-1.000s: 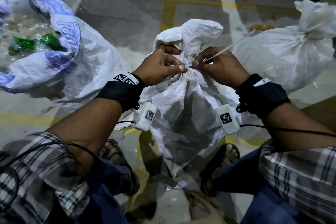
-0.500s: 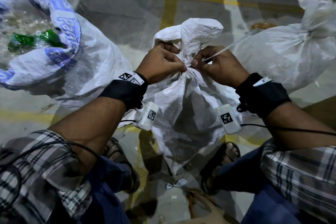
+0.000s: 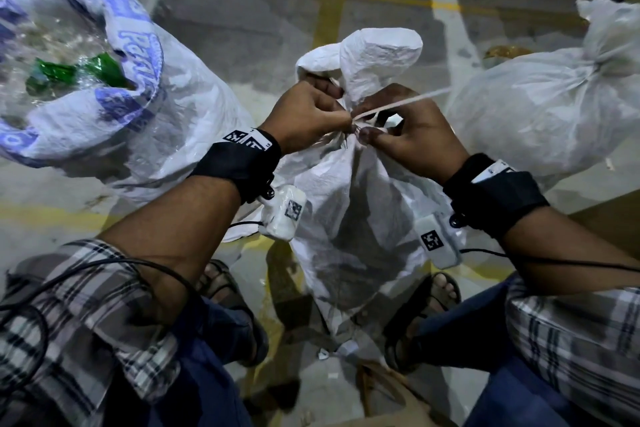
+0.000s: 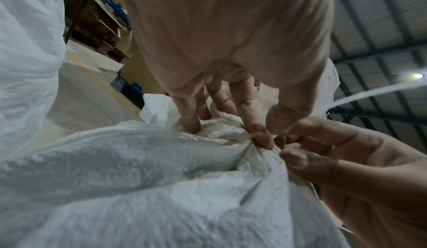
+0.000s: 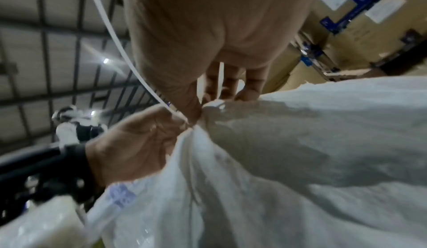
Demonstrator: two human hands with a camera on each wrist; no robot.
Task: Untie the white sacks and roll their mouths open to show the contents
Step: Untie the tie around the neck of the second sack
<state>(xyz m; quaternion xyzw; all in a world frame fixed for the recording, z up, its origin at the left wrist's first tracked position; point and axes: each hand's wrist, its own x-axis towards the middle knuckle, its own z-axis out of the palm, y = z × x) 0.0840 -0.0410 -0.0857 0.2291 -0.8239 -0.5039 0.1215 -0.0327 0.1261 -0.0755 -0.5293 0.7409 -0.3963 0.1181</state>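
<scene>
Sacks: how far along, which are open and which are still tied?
Done: the left sack is untied, its mouth rolled open, green and clear plastic showing inside. In hand: the middle sack is still cinched; the left hand and right hand both pinch at the white tie on its neck. Left: the right sack is still tied, untouched.

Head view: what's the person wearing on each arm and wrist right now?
Both arms have rolled-up grey-and-white plaid sleeves. Each wrist carries a wide black strap: left wrist band and right wrist band, each topped with a white tag printed with black square markers. A small white camera box with a marker hangs under each strap, trailing a thin black cable.
</scene>
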